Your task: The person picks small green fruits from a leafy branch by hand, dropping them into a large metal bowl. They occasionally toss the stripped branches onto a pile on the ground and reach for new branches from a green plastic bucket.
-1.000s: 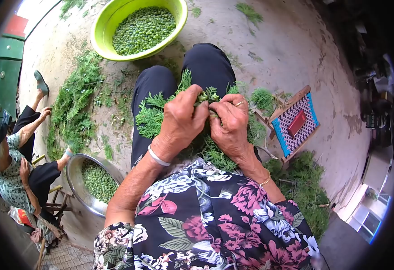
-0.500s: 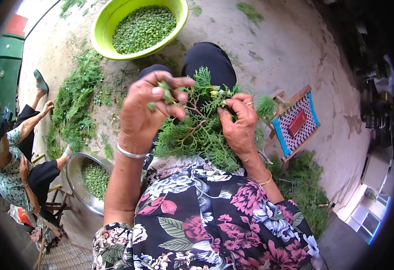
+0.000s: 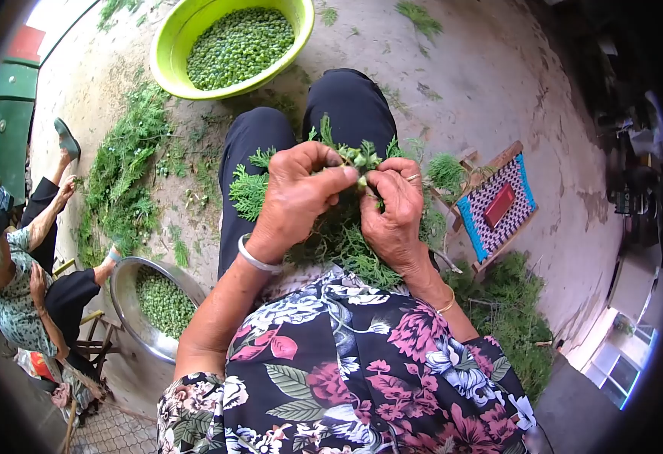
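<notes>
A leafy evergreen branch [image 3: 346, 242] with flat scaly foliage lies across my lap. A cluster of green cones [image 3: 360, 157] on one of its sprigs is between my two hands. My left hand [image 3: 297, 197], with a silver bangle at the wrist, has thumb and index finger pinched at the left side of the cluster. On the other side, my right hand [image 3: 395, 216] grips the sprig just below the cones, its fingers curled in. Both hands nearly meet above my knees, and the fingertips partly hide what they pinch.
Ahead stands a lime-green basin [image 3: 169, 64] of picked green cones. A metal basin [image 3: 123, 291] with more is at left, near a seated person [image 3: 25, 280]. Cut branches [image 3: 123, 174] lie on the ground. A woven stool [image 3: 471, 227] with a red object [image 3: 499, 206] stands right.
My left hand has come down and right from above my lap to the cone cluster; the cones it held no longer show. My right hand has shifted slightly lower and left.
</notes>
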Tool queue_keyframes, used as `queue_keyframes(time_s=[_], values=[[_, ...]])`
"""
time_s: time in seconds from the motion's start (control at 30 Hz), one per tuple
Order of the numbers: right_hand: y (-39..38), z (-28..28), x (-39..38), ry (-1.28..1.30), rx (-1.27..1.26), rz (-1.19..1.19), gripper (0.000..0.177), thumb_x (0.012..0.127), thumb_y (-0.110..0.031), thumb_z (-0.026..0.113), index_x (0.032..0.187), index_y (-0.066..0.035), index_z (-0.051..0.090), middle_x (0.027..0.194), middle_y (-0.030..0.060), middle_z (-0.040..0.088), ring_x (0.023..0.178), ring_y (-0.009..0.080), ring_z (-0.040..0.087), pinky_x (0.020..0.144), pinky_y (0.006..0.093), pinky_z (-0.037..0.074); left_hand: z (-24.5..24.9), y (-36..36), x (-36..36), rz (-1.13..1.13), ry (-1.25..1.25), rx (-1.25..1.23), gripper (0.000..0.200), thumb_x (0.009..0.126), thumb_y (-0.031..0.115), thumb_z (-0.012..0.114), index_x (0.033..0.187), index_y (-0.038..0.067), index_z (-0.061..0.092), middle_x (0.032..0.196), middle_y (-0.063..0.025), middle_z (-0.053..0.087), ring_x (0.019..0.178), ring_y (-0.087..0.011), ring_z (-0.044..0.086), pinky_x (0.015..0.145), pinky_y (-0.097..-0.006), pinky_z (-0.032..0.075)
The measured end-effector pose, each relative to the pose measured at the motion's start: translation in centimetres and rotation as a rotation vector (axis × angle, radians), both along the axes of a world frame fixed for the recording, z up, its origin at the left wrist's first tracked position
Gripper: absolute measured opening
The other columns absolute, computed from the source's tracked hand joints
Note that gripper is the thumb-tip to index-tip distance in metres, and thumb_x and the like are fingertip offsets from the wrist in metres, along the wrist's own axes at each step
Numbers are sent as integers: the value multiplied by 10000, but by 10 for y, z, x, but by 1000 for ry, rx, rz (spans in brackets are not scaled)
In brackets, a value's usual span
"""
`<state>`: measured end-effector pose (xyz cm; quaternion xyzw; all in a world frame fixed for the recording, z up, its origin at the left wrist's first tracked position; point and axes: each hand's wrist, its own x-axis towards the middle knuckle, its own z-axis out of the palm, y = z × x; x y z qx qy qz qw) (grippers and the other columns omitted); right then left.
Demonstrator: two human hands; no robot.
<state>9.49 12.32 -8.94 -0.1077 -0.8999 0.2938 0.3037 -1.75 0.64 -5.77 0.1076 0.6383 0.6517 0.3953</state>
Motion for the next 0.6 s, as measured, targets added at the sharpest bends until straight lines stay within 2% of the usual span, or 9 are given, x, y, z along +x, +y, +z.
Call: queue_keyframes(time_s=[0.03,0.07,0.13,0.2,0.3,0.4,0.47,0.53,0.6], values=[[0,-1,0,-1,-1,-2,204,642,63,642,841,29,614,733,111,588,849,299,566,817,409,420,-5,-3,-3,23,-151,127,109,860,84,658,841,-4,596,688,-61,597,505,-64,492,403,-183,351],[1,-2,-1,4,-38,-26,193,654,64,651,840,29,614,737,114,593,847,301,566,809,408,424,-8,-6,-8,23,-152,126,109,860,84,658,841,-4,596,688,-61,597,505,-64,492,403,-183,351],[1,-3,-1,10,-78,-49,183,665,64,659,839,29,614,742,118,598,846,303,567,802,407,427,-10,-14,-18,52,-600,371,65,862,64,632,834,16,599,734,-74,623,553,-94,544,405,-185,370],[3,-2,-1,-18,-84,-57,169,681,63,672,836,26,614,752,121,606,846,305,570,792,404,433,-4,-19,-21,54,-655,477,65,872,45,585,895,-5,619,782,-104,636,552,-99,546,404,-191,385],[2,-4,0,-18,-81,-51,174,680,64,664,839,21,610,757,117,606,852,304,569,796,406,426,40,-15,-33,262,-119,483,158,854,43,598,982,-36,647,797,-124,652,561,-104,557,433,-189,418],[1,-4,-3,-14,-70,-27,186,675,65,660,847,19,607,759,113,606,861,301,569,802,402,420,62,-6,-86,415,477,494,198,830,44,628,1004,-43,659,839,-134,679,595,-129,602,513,-203,469],[1,-3,-3,-23,-50,-27,191,670,66,661,848,19,609,752,113,605,857,301,571,804,401,420,67,-3,-136,423,1066,141,384,831,160,700,1149,-45,633,1058,-194,665,920,-242,667,799,-308,540],[1,-3,-3,-15,-44,-32,199,665,65,668,852,19,617,747,110,613,854,297,577,809,397,417,70,9,-176,461,1147,-150,536,788,315,778,1179,-24,636,1135,-216,648,1058,-314,631,878,-377,514],[0,-3,-2,10,-56,-33,209,659,63,677,857,17,628,746,106,624,857,291,584,819,392,413,43,-11,-223,540,2199,-453,674,847,366,720,1397,77,457,1399,-158,431,1248,-349,440,1032,-450,390]])
